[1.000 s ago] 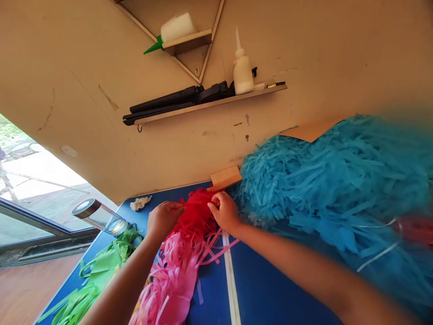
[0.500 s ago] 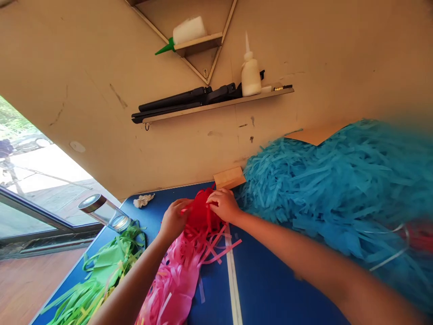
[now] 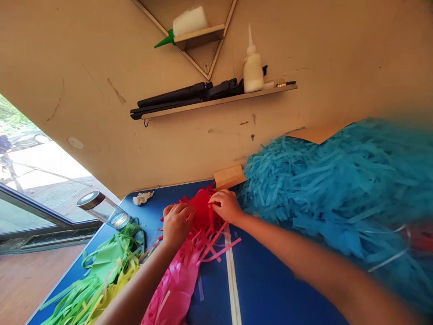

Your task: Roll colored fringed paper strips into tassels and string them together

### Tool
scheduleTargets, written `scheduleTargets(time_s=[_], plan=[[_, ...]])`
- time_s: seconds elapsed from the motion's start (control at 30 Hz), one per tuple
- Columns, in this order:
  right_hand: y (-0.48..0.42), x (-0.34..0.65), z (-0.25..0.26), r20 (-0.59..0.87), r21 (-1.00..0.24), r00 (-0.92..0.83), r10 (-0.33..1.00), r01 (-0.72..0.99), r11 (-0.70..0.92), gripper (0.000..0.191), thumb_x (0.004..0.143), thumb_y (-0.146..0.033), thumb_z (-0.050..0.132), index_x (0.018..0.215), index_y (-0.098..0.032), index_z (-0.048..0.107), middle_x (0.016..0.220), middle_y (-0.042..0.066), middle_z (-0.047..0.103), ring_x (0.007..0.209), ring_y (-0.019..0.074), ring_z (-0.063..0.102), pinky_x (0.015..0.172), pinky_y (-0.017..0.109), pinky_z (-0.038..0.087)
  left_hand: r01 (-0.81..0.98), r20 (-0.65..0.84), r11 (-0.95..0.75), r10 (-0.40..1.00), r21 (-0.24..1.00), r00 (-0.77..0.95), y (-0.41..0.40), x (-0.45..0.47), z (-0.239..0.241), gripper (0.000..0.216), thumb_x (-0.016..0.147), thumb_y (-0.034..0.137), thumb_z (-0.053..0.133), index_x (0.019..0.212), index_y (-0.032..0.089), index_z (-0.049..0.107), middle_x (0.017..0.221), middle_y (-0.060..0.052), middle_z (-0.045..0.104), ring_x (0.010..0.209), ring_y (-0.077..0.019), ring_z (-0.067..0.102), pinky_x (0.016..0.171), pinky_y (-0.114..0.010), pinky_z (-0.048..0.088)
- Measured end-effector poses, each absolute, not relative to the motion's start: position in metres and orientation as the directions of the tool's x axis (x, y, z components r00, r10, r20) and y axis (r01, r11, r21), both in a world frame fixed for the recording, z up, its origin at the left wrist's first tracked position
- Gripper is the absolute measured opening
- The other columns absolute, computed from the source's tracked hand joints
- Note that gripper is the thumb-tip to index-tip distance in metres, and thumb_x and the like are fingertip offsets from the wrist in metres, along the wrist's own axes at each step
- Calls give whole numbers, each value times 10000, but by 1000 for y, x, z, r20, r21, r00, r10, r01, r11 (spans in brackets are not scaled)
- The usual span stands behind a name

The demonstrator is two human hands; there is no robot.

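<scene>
Red fringed paper [image 3: 202,205] lies on the blue table between my two hands, its cut strips spreading outward. My right hand [image 3: 226,206] pinches a red strip at the paper's right side. On the left side my left hand [image 3: 177,221] rests over the red fringe with curled fingers; what lies under its fingertips is hidden. Pink fringed paper [image 3: 179,289] continues from the red toward me, partly covered by my left forearm. Left of that forearm are green fringed paper [image 3: 108,262] and yellow strips [image 3: 117,286].
A big heap of blue paper fringe [image 3: 304,185] fills the right side. A small wooden block [image 3: 230,176] sits against the wall. A tilted-looking glass bottle [image 3: 103,210] and a crumpled white scrap [image 3: 143,198] are at left. Above, a shelf [image 3: 219,100] holds a glue bottle [image 3: 253,72].
My left hand has shifted slightly down and left over the red fringe, exposing more strips behind it. My right hand keeps its pinch in nearly the same place.
</scene>
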State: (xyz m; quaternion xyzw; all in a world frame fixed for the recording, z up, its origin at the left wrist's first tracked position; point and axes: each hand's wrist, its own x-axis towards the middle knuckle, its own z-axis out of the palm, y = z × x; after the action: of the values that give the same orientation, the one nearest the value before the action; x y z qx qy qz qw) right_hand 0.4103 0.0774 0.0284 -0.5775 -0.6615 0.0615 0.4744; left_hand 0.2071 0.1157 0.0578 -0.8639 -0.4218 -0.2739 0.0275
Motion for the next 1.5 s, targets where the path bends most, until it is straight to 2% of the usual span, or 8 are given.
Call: scheduleTargets(time_s=[0.27,0.47,0.6,0.7,0.83,1.13,1.3,1.5], plan=[[74,411,28,543,-644,128,830,698,314,166,769,-99,704,802,-256,748,947,-16,746,970,197,598,877,341,373,838,447,-515,802,181,396,123,205,50,154,854,295,536,954,213,618,1005,-82,707,981,-260,645,942,-389,405],[74,411,26,539,-655,119,834,682,326,147,780,-124,684,797,-258,740,942,-1,737,973,207,595,918,360,380,855,349,-491,841,169,414,124,205,49,146,811,249,566,916,230,665,927,-62,741,984,-268,645,920,-400,401],[73,414,25,539,-672,141,830,667,323,422,680,-87,659,1065,-256,690,1184,30,654,1131,235,544,1001,397,373,834,279,-518,843,190,459,137,204,69,125,778,243,594,812,265,713,936,-16,756,960,-225,657,850,-315,443],[72,417,29,552,-702,221,804,645,304,563,639,-73,591,1185,-206,598,1282,77,574,1199,245,501,1042,412,366,846,276,-487,862,219,425,153,201,92,216,823,312,557,924,248,737,907,-24,761,846,-203,683,739,-272,475],[65,421,37,572,-721,274,773,618,314,430,641,-69,535,1042,-203,616,1100,64,638,1082,232,560,999,396,414,849,312,-490,852,196,420,164,200,106,244,838,339,556,927,259,769,1004,-39,760,954,-227,677,817,-279,481],[33,429,42,595,-699,236,768,623,351,284,670,-76,584,907,-216,654,1072,44,665,1019,222,591,960,376,428,889,369,-439,853,130,368,141,201,88,269,846,253,484,917,230,742,988,-80,739,891,-235,670,782,-318,491],[22,430,44,584,-699,227,779,628,341,245,688,-67,594,880,-204,662,1060,50,666,1027,214,595,955,362,427,873,436,-479,808,92,397,130,205,113,160,802,272,549,793,244,706,1114,-70,709,1142,-293,583,978,-400,397],[7,426,45,558,-693,184,809,640,333,215,716,-53,611,852,-206,677,1037,35,679,1023,203,600,940,346,424,894,474,-411,832,178,287,145,210,174,181,798,334,537,833,209,663,837,-60,742,837,-248,681,812,-355,461]])
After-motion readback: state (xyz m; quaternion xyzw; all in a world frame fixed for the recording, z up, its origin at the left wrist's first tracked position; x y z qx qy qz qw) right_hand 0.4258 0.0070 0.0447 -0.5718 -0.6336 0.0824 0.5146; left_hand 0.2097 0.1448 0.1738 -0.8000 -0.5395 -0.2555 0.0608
